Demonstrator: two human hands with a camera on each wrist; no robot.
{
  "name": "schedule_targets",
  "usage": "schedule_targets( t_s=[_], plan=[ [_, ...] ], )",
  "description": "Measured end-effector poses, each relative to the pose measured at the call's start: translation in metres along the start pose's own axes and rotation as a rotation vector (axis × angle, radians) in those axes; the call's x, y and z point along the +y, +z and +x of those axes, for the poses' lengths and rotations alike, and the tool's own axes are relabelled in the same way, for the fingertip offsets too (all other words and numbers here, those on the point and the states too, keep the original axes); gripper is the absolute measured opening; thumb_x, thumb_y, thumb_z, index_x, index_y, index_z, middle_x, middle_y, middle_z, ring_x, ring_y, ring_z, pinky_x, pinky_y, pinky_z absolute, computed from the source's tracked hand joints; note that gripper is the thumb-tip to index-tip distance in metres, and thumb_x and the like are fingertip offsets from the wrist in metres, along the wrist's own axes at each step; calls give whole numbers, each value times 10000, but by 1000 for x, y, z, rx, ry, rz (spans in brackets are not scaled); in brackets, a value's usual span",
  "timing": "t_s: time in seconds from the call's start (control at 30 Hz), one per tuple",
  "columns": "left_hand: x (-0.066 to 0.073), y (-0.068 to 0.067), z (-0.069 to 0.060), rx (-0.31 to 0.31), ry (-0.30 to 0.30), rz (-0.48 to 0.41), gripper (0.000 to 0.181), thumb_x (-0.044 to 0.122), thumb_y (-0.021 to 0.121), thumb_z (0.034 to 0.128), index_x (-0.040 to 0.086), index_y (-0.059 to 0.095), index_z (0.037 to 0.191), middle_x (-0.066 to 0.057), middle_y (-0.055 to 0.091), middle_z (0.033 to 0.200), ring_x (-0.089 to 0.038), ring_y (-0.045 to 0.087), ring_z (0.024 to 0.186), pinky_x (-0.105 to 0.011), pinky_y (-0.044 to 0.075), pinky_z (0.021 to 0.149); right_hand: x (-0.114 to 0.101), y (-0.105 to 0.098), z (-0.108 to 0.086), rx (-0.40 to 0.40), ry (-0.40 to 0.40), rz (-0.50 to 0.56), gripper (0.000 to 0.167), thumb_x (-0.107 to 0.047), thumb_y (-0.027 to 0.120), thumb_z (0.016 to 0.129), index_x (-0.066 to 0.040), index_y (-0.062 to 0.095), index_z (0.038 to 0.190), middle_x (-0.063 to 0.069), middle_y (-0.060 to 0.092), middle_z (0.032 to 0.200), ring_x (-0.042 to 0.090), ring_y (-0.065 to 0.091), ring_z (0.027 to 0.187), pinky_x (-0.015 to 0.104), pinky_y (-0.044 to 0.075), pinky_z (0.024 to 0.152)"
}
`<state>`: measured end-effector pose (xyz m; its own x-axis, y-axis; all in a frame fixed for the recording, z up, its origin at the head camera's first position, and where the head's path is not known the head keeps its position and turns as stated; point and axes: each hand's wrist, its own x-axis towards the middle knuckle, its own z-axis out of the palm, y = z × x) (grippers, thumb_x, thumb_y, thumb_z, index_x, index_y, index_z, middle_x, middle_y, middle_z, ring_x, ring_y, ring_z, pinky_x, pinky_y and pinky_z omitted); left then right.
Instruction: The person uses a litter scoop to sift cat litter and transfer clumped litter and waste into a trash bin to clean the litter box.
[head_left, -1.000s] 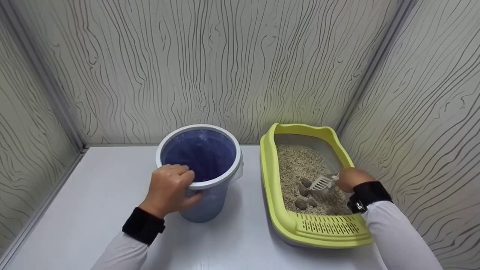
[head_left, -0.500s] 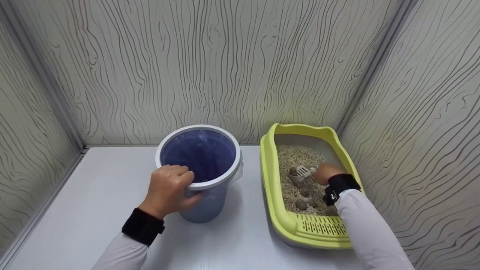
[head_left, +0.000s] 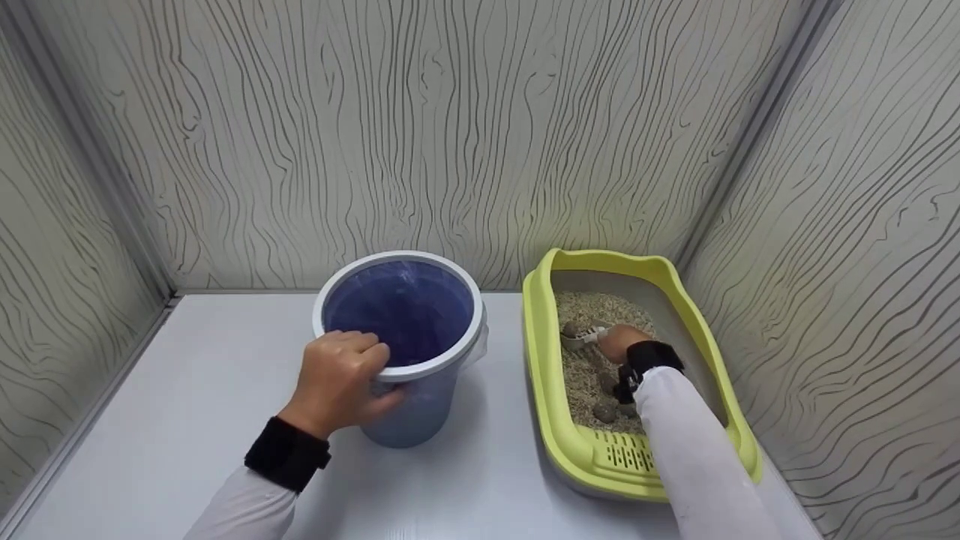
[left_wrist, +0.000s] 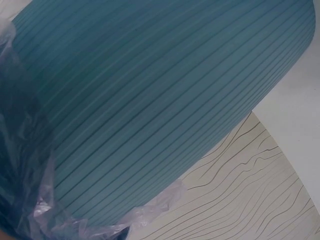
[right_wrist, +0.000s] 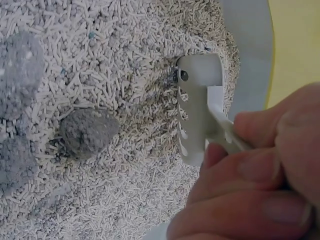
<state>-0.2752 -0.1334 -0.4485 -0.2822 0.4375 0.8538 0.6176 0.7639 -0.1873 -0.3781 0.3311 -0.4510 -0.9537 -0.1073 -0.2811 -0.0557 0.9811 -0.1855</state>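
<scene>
My left hand grips the near-left rim of a blue bucket with a white ring and a clear bag lining. The left wrist view shows the bucket's ribbed side and crumpled bag film. In the yellow-rimmed litter tray, my right hand holds a light grey slotted scoop by its handle, low over the litter at the left side. A clump lies at the scoop's tip. In the right wrist view, the fingers pinch the handle, and the scoop stands tilted in the litter.
More clumps lie in the litter nearer the tray's front, such as a round one; another clump shows in the right wrist view. Bucket and tray stand side by side on a white table, with patterned walls behind and at both sides.
My right hand has moved left and slightly back across the tray with the scoop, away from the clumps nearer the front. My left hand keeps its hold on the bucket rim.
</scene>
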Motion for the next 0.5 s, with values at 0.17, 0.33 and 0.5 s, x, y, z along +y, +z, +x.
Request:
schedule_targets(
  t_s=[0.17,0.33,0.5],
  plan=[
    [1,-1,0,-4,1,9,569,572,855,604,180,445,641,58,419,581,-158,441,487,-335,359,479,7,-5,-8,49,-33,38,448,-190,321,1105,57,652,931,241,670,953,363,646,873,493,504,861],
    [1,-1,0,-6,2,9,570,569,868,583,181,455,645,60,433,584,-160,455,493,-335,363,482,18,-13,-20,81,-25,140,460,-234,318,1113,-101,489,707,39,459,679,210,486,630,382,437,704],
    [1,-2,1,-17,-2,5,560,559,872,583,176,469,652,50,450,587,-169,472,499,-342,377,488,26,-20,-37,161,-11,254,401,-262,319,1108,-140,422,740,0,375,721,182,433,657,358,404,721]
  ],
)
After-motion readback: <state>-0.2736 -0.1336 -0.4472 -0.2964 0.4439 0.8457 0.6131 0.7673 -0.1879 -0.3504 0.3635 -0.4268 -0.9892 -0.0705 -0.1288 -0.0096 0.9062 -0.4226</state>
